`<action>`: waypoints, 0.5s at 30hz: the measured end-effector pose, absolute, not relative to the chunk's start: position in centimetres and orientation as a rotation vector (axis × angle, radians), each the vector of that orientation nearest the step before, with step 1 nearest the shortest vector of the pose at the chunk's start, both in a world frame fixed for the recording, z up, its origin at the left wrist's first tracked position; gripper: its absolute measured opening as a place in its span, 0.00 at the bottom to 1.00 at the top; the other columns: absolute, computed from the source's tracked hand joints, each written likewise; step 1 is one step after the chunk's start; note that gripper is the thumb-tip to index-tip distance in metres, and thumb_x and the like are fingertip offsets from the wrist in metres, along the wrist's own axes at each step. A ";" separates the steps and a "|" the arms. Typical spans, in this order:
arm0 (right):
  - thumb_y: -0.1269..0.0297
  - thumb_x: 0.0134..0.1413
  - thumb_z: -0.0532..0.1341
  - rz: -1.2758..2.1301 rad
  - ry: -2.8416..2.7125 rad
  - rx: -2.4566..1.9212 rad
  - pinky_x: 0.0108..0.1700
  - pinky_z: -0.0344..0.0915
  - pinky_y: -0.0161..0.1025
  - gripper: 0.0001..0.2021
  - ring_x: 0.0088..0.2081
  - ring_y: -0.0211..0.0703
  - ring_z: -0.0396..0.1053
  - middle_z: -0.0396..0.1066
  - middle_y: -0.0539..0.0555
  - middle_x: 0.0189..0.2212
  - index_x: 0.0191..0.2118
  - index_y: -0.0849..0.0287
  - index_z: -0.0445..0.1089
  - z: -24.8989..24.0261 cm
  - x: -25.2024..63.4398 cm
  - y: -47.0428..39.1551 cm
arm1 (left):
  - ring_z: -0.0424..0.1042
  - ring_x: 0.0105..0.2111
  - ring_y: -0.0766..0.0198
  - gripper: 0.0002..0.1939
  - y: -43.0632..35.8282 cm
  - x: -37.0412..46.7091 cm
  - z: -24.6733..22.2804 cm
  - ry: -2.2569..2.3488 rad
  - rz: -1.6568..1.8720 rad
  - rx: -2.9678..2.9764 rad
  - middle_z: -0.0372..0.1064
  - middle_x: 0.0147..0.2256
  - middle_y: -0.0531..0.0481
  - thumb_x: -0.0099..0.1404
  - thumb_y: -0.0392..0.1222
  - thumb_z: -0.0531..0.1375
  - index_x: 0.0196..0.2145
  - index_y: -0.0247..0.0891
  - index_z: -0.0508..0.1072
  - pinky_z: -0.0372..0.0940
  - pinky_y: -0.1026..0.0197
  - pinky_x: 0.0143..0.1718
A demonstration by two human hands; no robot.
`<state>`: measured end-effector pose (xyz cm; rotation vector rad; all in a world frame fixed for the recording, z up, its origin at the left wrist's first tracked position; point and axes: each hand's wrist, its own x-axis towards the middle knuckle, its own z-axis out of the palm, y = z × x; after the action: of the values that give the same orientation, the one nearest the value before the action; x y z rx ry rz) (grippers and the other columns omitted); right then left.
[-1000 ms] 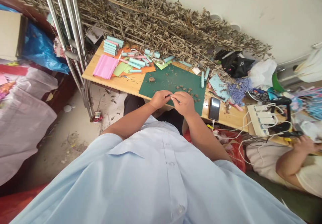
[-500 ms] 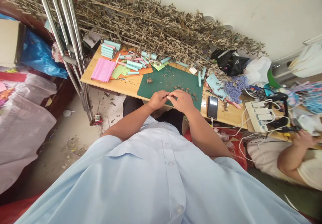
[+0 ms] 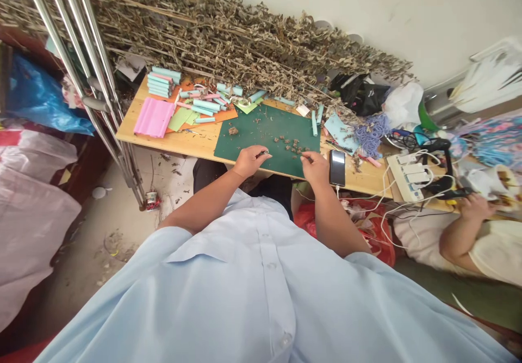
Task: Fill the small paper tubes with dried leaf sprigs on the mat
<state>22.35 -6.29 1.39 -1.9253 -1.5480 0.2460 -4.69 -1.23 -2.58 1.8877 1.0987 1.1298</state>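
Note:
My left hand [image 3: 249, 160] hovers at the front edge of the green cutting mat [image 3: 271, 129], its thumb and fingers pinched round something small that I cannot make out. To the right, my right hand [image 3: 316, 167] is closed too, fingertips together over the mat's right front corner; whatever it holds is hidden. Several crumbled brown plant clumps [image 3: 294, 145] lie on the mat just beyond my right hand. A single larger clump [image 3: 233, 130] rests near the mat's left side. Beside my right hand lies a black phone [image 3: 337, 168] with a white cable plugged in.
Dried leafy stalks [image 3: 228, 36] are heaped along the wall behind the table. Blue paper rolls [image 3: 204, 106] and a pink sheet [image 3: 154, 117] lie left. A white power strip [image 3: 405, 178] with cables sits right, near another person's hand [image 3: 475, 208]. Metal crutches [image 3: 95, 102] stand left.
My hands, together before, have moved apart; the right one went right towards the phone. The whole view has shifted slightly, with the scene sliding left.

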 end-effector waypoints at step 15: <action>0.64 0.66 0.53 -0.004 -1.980 -1.958 0.48 0.72 0.47 0.16 0.44 0.53 0.75 0.78 0.62 0.43 0.43 0.59 0.80 -1.0 20.1 -6.0 | 0.74 0.36 0.63 0.11 -1.3 -4.8 -2.1 1.105 1.093 1.895 0.79 0.36 0.48 0.70 0.48 0.66 0.42 0.38 0.81 0.68 0.61 0.43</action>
<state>20.08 -6.01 -1.05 -1.9579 -1.9804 -0.0044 -4.81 -1.32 -2.13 1.8947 1.1053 1.0932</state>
